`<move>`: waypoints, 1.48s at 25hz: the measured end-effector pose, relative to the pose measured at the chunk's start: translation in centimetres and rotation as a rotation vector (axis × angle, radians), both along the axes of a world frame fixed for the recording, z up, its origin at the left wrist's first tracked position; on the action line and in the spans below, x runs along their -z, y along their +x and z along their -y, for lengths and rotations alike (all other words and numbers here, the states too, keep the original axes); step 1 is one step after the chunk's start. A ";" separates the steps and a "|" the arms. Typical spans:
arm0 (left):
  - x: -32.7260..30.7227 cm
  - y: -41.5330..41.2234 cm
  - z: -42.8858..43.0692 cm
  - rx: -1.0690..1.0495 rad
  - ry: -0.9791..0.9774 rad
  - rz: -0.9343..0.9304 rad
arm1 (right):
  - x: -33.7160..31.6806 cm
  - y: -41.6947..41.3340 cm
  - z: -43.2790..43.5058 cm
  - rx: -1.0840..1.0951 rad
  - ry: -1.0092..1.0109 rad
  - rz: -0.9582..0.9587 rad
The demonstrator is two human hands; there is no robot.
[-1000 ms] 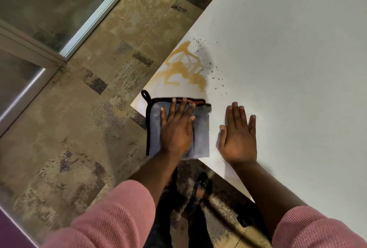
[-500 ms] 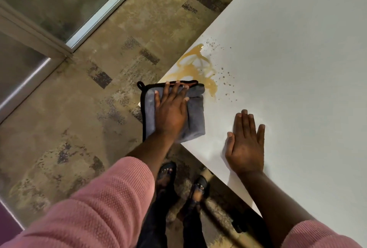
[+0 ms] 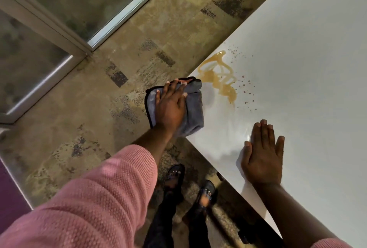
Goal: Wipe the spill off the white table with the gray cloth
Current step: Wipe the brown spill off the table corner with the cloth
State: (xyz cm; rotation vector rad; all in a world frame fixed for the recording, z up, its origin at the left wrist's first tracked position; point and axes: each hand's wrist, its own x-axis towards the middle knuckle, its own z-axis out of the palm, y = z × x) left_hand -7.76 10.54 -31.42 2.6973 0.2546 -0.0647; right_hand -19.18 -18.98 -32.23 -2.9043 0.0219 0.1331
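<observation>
Left hand (image 3: 170, 106) fingers grip gray cloth (image 3: 193, 106) overhanging table (image 3: 297, 68) corner beside spill (image 3: 220, 78); right hand (image 3: 262, 158) flat, fingers open.

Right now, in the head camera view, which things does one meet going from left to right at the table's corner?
Left hand pressing the gray cloth → brown spill → dark specks → right hand flat on the white table.

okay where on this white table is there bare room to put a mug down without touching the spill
Bare room: the broad stretch of white table right of and beyond the dark specks, and beyond the right hand. Crowded: the near corner, where the brown spill, gray cloth under the left hand, and the flat right hand sit.
</observation>
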 end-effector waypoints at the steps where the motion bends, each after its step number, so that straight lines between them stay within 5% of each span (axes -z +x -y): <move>1: 0.0 -0.2 0.2 -0.004 -0.009 0.006 | 0.0 0.0 0.1 -0.001 0.001 -0.003; 7: 0.2 -8.7 6.7 0.262 0.047 0.003 | 0.0 0.1 0.1 0.001 -0.023 -0.004; 14: 0.3 -2.7 5.3 0.338 0.062 -0.005 | 0.1 0.1 0.1 -0.022 -0.019 0.031; 19: 0.2 -7.6 8.3 0.511 0.059 0.057 | 0.1 0.2 0.1 -0.013 0.020 0.028; 22: 0.0 -12.5 10.5 0.561 0.001 0.099 | 0.0 0.1 0.6 -0.015 0.142 0.061; 27: -1.4 -5.5 14.5 0.598 0.011 -0.038 | 0.0 0.0 1.0 0.184 0.527 0.179; 30: -1.1 -3.5 17.0 0.619 0.040 -0.045 | -0.2 -0.2 0.9 0.232 0.608 0.230; 37: -0.4 -13.1 18.2 0.698 0.015 -0.066 | -0.7 -2.8 3.0 0.320 0.715 0.266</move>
